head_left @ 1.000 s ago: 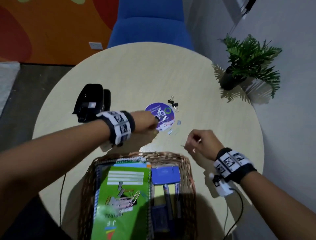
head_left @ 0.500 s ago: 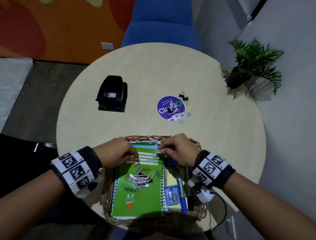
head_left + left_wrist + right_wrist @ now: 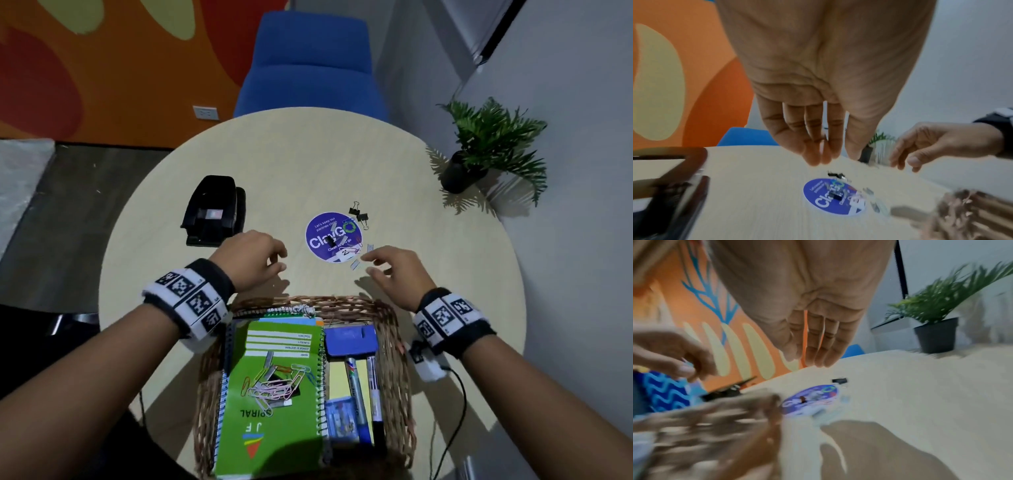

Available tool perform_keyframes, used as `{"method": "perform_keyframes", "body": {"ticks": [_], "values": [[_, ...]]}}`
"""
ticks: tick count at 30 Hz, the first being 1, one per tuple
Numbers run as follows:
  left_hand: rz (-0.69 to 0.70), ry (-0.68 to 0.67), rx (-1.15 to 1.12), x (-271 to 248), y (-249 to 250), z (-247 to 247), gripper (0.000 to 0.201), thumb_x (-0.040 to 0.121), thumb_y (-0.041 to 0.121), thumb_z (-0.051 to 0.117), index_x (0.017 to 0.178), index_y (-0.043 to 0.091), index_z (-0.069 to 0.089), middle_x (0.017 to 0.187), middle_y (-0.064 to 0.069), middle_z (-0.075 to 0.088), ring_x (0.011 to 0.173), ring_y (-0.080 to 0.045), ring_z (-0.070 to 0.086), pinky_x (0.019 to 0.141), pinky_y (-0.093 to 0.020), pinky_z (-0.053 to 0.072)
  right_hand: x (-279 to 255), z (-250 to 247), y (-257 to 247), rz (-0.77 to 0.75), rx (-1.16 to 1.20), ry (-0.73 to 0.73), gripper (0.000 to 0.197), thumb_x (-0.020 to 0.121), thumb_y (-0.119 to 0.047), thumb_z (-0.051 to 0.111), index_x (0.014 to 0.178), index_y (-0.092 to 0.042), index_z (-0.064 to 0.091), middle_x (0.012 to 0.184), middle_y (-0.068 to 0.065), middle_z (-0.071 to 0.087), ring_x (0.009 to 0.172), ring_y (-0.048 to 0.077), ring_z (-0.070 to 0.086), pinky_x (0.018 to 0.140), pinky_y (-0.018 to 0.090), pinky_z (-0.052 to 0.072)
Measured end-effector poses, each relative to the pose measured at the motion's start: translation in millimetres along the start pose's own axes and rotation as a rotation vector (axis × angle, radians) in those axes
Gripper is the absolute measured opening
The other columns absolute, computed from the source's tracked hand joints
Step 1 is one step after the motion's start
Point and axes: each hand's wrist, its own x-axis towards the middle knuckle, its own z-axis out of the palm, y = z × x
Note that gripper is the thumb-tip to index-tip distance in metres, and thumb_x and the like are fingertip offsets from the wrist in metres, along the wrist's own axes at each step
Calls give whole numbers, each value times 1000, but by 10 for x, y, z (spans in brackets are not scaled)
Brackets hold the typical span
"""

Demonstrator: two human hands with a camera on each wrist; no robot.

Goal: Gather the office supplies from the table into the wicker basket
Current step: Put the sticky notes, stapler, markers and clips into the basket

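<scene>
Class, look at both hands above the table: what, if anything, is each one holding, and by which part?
Nothing is held. The left hand and the right hand both hover empty, fingers loosely spread, above the table beyond the wicker basket.

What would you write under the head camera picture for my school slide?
Two empty hands, left hand and right hand, reach past the wicker basket toward binder clips on the table.
</scene>
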Motion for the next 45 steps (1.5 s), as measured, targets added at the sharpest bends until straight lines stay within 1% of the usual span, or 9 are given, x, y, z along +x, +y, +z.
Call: {"method": "perform_keyframes", "body": {"ticks": [7, 12, 14, 16, 22, 31, 35, 40, 45], "values": [[154, -217, 136, 1161, 277, 323, 23, 89, 19, 53, 108, 20, 67, 118, -6, 58, 106, -30, 59, 83, -39, 51, 613, 76, 483, 188, -139, -89, 30, 84, -7, 58, 112, -12, 67, 119, 8, 64, 108, 27, 61, 92, 33, 48], [75, -179, 84, 1579, 338, 567, 28, 89, 24, 56, 116, 20, 60, 122, -5, 54, 106, -30, 59, 79, -36, 50, 894, 196, 606, 246, -162, -100, 28, 82, -19, 64, 62, -27, 46, 86, 6, 51, 81, 25, 51, 69, 29, 38], [56, -150, 51, 1655, 358, 655, 32, 87, 26, 59, 118, 18, 55, 122, -6, 52, 103, -31, 60, 78, -37, 50, 950, 241, 619, 257, -117, -52, 8, 82, -29, 68, 86, -24, 64, 98, 8, 57, 91, 27, 56, 77, 30, 43], [48, -148, 27, 1714, 379, 722, 33, 86, 25, 61, 117, 16, 55, 121, -9, 52, 102, -32, 60, 80, -38, 50, 1003, 309, 656, 279, -105, -26, 32, 82, -29, 70, 108, -13, 65, 109, 9, 62, 101, 27, 59, 84, 31, 46], [8, -156, 17, 1767, 373, 705, 26, 89, 15, 55, 113, 7, 56, 115, -17, 58, 105, -36, 58, 85, -39, 46, 1003, 324, 673, 345, -21, 38, 14, 80, -8, 60, 90, -12, 68, 94, 10, 69, 87, 29, 64, 77, 32, 52], [80, 46, -288, 653, 183, -46, 19, 82, 15, 64, 100, 12, 64, 93, -3, 68, 83, -20, 65, 78, -31, 52, 455, -105, 501, 235, 306, 57, 17, 86, -3, 54, 82, -13, 66, 84, 10, 68, 63, 7, 70, 59, 27, 56], [134, -11, -270, -65, 176, -159, 26, 78, 35, 62, 101, 24, 67, 93, 5, 65, 81, -11, 61, 77, -24, 47, 71, -161, 205, 152, 365, 45, 18, 85, 0, 56, 84, -14, 66, 79, 6, 64, 51, 0, 60, 52, 15, 47], [145, -173, -290, -776, 183, 149, 17, 79, 42, 61, 94, 34, 64, 90, 18, 59, 84, 0, 56, 79, -18, 45, -345, 104, -250, -28, 342, -153, 17, 86, -11, 56, 85, -25, 66, 80, 5, 68, 70, 20, 63, 67, 28, 53], [117, -278, -266, -1209, 249, 484, 48, 75, 61, 41, 116, 39, 55, 112, 21, 62, 105, 4, 56, 92, -21, 46, -579, 391, -574, -167, 165, -309, 28, 81, -14, 54, 105, -25, 64, 78, -1, 66, 60, 3, 51, 62, 18, 40]]}}
